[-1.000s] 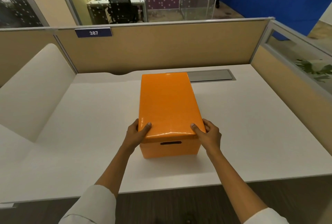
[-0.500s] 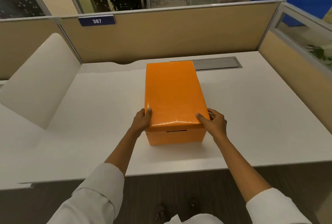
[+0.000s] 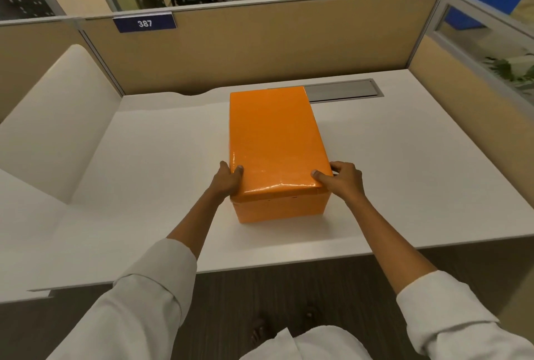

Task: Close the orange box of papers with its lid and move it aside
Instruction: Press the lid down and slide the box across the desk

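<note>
An orange box (image 3: 281, 205) stands on the white desk (image 3: 404, 171), near the middle. Its glossy orange lid (image 3: 274, 137) sits flat on top and covers the near handle slot. My left hand (image 3: 226, 179) grips the lid's near left corner, thumb on top. My right hand (image 3: 342, 179) grips the near right corner the same way. The papers inside are hidden.
Tan partition panels (image 3: 260, 47) wall the desk at the back and right. A grey cable flap (image 3: 344, 90) lies just behind the box on the right. A white curved divider (image 3: 57, 116) rises on the left. The desk's front edge (image 3: 289, 262) is close to my body.
The lid has come down lower over the box, and the front handle slot is no longer seen. Both hands stayed on the near corners while my view pulled back.
</note>
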